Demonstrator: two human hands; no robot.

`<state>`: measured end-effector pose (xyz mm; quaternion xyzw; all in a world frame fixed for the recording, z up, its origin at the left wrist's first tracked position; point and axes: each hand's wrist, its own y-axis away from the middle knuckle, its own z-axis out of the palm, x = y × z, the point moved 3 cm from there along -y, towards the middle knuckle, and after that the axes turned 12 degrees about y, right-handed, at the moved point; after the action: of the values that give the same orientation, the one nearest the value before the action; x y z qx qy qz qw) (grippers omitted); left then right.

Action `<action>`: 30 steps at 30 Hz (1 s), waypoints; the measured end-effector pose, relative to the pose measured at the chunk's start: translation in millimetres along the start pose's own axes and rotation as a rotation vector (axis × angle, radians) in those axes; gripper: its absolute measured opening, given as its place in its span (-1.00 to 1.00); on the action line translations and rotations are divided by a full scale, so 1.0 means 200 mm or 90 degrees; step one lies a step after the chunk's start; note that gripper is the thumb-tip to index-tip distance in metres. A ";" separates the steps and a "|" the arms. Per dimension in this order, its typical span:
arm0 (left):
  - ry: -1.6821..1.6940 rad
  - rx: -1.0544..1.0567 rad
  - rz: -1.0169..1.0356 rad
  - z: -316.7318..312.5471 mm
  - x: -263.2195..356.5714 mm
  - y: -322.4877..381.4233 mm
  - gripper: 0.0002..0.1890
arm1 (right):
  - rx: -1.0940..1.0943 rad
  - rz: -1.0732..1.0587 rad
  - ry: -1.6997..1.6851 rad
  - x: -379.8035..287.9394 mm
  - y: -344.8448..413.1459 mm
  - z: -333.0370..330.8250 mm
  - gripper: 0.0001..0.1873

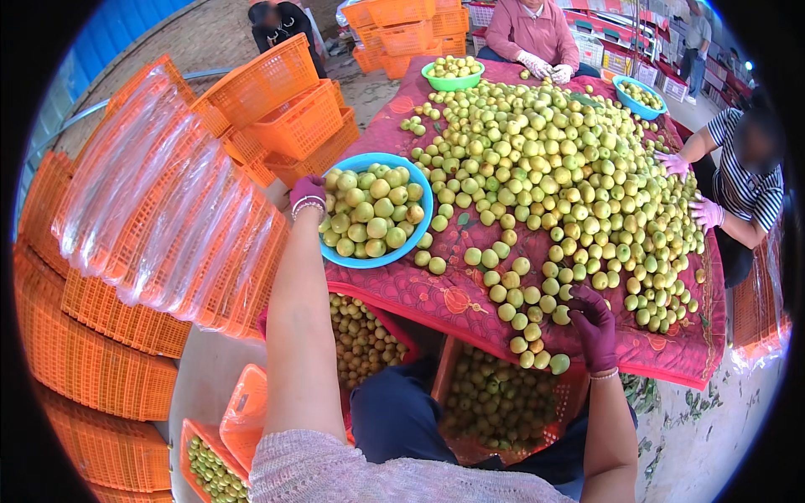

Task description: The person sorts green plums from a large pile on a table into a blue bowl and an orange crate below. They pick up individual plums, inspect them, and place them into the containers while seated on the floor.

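My left hand (308, 195), in a purple glove, is at the left rim of a round blue plastic basin (424, 229) heaped with yellow-green jujube-like fruits (376, 227). Its fingertips are partly hidden, so I cannot tell whether they grip the rim or a fruit. My right hand (591, 327), also gloved in purple, hovers over the near edge of the table, fingers curved and apart beside a loose fruit (561, 314). A large pile of the same fruits (553, 157) covers much of the red patterned tablecloth (390, 283), with a straggling line of them reaching its front edge.
Orange plastic crates (113, 383) stack up on the left, some under clear plastic film (170, 195). A crate of fruits (497, 396) sits between my knees. Gloved co-workers (534, 31) (748, 170) sit at the far and right sides. A green basin (453, 82) stands at the back.
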<state>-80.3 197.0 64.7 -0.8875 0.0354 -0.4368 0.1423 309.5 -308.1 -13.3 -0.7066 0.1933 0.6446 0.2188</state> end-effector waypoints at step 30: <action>0.441 -0.466 -0.020 0.99 0.18 1.62 -0.59 | -0.006 0.005 0.638 0.21 -0.13 -0.23 -0.78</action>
<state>116.5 -76.3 -113.6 -0.6824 0.2179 -0.6669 -0.2051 365.9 -311.8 -50.0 -0.9296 0.2745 0.2275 0.0937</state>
